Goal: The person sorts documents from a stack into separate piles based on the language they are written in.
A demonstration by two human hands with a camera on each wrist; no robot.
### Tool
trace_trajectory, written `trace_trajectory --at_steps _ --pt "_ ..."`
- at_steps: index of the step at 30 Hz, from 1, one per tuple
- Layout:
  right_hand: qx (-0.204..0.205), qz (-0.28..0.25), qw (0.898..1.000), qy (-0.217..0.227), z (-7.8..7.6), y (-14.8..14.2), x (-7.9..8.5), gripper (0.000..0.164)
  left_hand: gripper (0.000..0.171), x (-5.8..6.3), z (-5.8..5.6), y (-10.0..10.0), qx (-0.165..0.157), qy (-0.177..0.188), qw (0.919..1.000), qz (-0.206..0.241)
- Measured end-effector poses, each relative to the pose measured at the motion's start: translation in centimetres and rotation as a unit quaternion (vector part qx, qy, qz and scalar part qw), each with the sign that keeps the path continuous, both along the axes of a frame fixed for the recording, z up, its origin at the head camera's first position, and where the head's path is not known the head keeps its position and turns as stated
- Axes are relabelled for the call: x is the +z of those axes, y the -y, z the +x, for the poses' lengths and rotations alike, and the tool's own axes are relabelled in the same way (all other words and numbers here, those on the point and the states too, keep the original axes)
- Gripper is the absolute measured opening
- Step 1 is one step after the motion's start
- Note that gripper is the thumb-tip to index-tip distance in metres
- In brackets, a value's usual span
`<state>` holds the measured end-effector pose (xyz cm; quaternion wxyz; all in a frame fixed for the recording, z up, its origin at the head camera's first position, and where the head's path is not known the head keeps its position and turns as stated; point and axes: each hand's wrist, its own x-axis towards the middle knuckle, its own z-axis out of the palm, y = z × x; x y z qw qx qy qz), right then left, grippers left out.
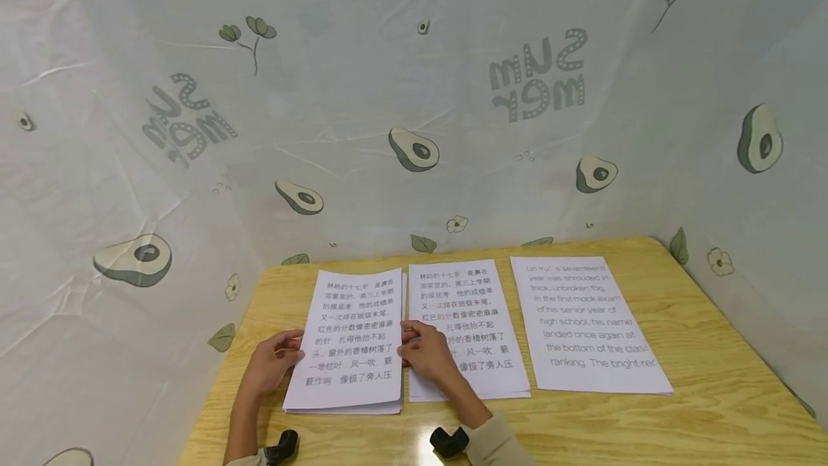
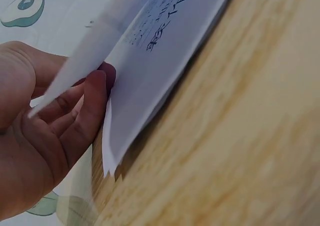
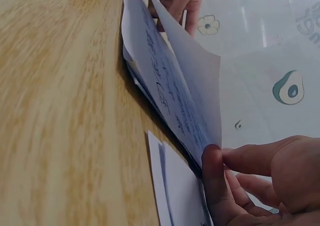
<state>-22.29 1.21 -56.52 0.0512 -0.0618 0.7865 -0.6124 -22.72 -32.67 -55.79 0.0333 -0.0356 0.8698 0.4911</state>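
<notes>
A sheet of paper [image 1: 352,340] printed with large Chinese characters is raised a little above a paper stack [image 1: 383,409] at the left of the table. My left hand [image 1: 268,367] holds its left edge; in the left wrist view the sheet [image 2: 75,68] slants up between thumb and fingers, with a printed page below. On the opposite edge, my right hand [image 1: 428,352] pinches the sheet between thumb and fingertips. The right wrist view shows the lifted sheet [image 3: 197,68] bowed between both hands, apart from the printed page [image 3: 150,70] under it.
A second paper stack [image 1: 511,351] with the same Chinese text lies in the middle, partly under my right forearm. Farther right lie papers with English text [image 1: 595,376]. The wooden table [image 1: 724,380] is bordered by a white curtain [image 1: 349,78] with avocado prints.
</notes>
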Motion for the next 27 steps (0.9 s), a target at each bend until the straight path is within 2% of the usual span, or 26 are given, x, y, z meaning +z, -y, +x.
trace_trajectory --at_steps 11,16,19,23,27 --pt "0.004 0.010 1.000 0.000 -0.1 -0.2 0.1 0.050 0.043 0.5 0.0 -0.4 0.006 0.012 0.9999 -0.003" --pt "-0.018 0.056 0.997 -0.040 -0.2 -0.3 0.2 0.046 0.043 0.3 0.1 -0.3 0.012 0.015 0.9998 -0.002" --pt "-0.035 0.081 0.995 -0.049 -0.2 -0.8 0.6 0.044 0.042 0.6 0.3 0.1 0.019 0.011 0.9997 -0.008" --pt "-0.040 0.071 0.996 -0.034 -0.1 -2.0 1.0 0.043 0.044 1.1 0.6 0.4 0.033 0.007 0.9992 -0.020" --pt "-0.045 0.055 0.997 -0.026 -0.1 -3.7 1.2 0.043 0.045 1.7 0.6 -0.4 0.041 0.003 0.9988 -0.027"
